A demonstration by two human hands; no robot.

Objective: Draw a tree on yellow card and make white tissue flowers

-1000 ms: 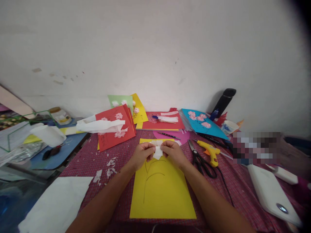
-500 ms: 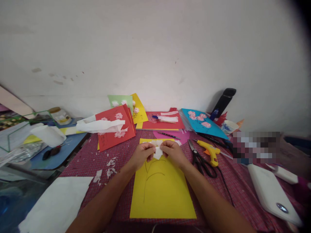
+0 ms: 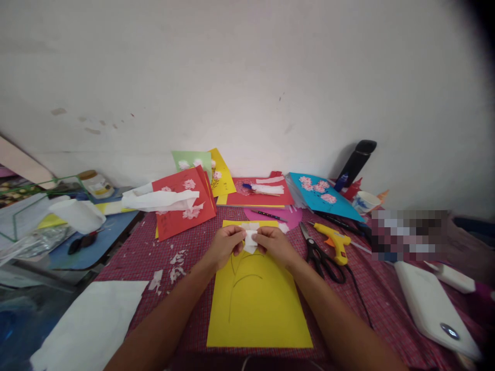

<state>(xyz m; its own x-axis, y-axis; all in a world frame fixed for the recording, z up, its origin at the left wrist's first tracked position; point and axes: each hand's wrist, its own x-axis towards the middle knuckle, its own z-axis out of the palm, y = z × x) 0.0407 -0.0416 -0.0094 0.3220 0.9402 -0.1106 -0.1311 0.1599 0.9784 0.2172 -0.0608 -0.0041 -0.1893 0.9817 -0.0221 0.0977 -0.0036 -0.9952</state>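
Between my fingertips, a small white piece of tissue paper [image 3: 250,241] is pinched from both sides. My left hand [image 3: 229,242] is closed on its left edge, and my right hand [image 3: 273,244] is closed on its right edge. Both hands are over the top of a yellow sheet [image 3: 263,309], which has curved dark lines drawn on it. More white paper bits lie at the sheet's top edge, partly hidden by the hands. Black-handled scissors [image 3: 317,255] and a yellow glue gun [image 3: 335,242] lie right of the sheet.
Red cards with pink flowers [image 3: 185,226] and tissue strips [image 3: 166,200] lie to the left. A blue card [image 3: 340,202] leans at the back right near a black bottle [image 3: 356,162]. A white power bank [image 3: 429,304] lies at right; white tissue [image 3: 93,319] at front left.
The tissue piece between my fingers has turned slightly and looks flatter and squarer now. My fingers have shifted a little on it; the things around are the same.
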